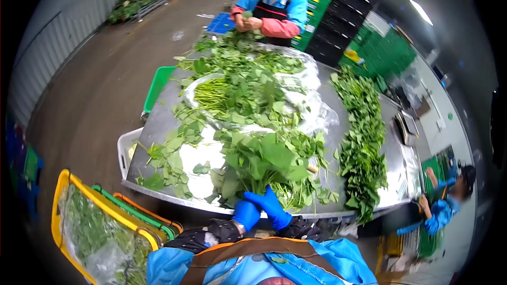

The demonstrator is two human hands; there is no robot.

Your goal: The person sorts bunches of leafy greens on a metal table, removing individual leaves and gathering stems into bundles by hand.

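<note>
Standing at the near edge of a broad metal worktop (165, 121). Seeing a big heap of leafy greens (248, 89) over its middle, lying partly on clear plastic sheeting (323, 113). To the right, apart from the heap, a long row of leafy greens (364, 142), laid lengthwise. Facing a person (272, 10) at the far end, in blue with pink lower sleeves, holding a bit of green in both hands. At lower left, off the worktop, a yellow-rimmed basket (113, 214) with greens and clear plastic inside. Along the left edge, a green bin (158, 88) and a white bin (123, 150). Holding a leafy bunch (264, 161) at the near edge, just in front of the heap, leaves up and stems down. Gripping stems with blue-gloved right hand (270, 208). Pressing blue-gloved left hand (246, 215) close against it; cannot tell whether clenched or grasping too, with fingers partly hidden.
</note>
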